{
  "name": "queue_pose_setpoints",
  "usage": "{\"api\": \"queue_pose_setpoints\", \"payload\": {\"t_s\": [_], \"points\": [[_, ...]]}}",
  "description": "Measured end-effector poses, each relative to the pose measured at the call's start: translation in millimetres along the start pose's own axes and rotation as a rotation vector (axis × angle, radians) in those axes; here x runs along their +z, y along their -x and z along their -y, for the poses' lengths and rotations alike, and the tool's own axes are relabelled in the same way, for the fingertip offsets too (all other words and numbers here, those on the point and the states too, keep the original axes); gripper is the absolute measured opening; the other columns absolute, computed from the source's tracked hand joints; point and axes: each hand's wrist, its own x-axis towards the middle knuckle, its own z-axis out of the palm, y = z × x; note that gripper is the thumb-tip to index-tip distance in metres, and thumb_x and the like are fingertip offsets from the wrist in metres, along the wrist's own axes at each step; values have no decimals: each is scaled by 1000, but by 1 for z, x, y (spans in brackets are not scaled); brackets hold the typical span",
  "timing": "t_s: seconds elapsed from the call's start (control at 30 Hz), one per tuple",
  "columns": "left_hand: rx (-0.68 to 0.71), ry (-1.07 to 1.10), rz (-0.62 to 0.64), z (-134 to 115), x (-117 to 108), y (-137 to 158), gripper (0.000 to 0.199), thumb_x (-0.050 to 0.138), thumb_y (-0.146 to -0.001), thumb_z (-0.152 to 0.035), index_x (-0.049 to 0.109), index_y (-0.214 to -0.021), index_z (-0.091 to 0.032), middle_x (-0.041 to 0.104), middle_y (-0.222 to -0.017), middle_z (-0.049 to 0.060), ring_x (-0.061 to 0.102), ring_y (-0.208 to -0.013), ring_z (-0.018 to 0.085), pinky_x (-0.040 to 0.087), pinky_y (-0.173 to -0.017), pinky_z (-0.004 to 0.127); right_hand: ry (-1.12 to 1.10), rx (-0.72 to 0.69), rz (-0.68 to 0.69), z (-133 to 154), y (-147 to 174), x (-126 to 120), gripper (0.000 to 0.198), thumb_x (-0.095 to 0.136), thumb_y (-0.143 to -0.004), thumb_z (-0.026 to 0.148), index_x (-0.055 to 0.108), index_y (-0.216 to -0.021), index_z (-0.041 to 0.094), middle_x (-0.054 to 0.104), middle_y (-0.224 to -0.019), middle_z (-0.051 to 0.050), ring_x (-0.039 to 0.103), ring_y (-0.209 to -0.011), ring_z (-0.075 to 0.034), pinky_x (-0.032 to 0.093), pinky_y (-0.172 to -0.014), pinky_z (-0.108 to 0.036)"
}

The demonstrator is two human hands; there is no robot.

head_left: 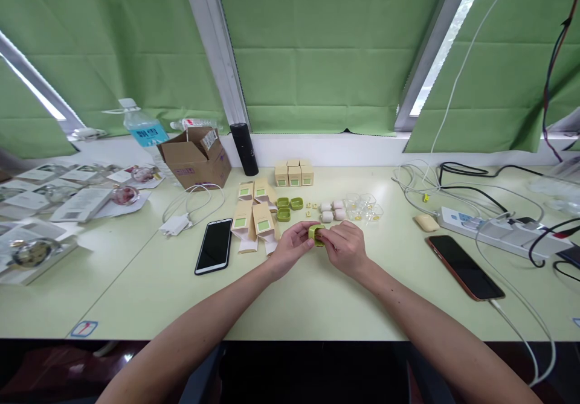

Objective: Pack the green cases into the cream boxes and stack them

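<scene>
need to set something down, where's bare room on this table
Bare patches: between the right hand and the orange-edged phone, and between the white phone and the front edge of the table. Crowded: beyond the left hand, with boxes and green cups; far left, with packages; far right, with cables and a power strip.

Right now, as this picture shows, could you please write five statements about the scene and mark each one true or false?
1. The left hand holds a small green container. True.
2. The right hand is resting flat on the table. False: the right hand is raised, its fingers at the green container's opening.
3. Three similar containers are on the table. True.
4. The brown cardboard box has all its flaps closed. False: the brown cardboard box has flaps standing open.
5. The black cylinder stands to the right of that box. True.
</scene>
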Motion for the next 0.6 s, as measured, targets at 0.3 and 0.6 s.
{"api": "queue_pose_setpoints", "payload": {"t_s": [0.3,0.6], "points": [[-29,38,10,-1,1,-1,49,87,-79,-36,71,-121,-18,70,-120,13,63,-113,24,49,-101,38,-15,-48,-42,2,-4,-1,23,55,-98,11,66,-79,19,58,-54,4,46,-50,-9,30,-57,-29],[-48,106,0,-4,4,-1,47,86,-81,-33,72,-123,-18,73,-112,12,65,-105,21,48,-96,34,28,-97,-35,-1,-7,-7,19,56,-96,10,68,-85,20,58,-54,4,45,-48,-9,31,-52,-29]]}}
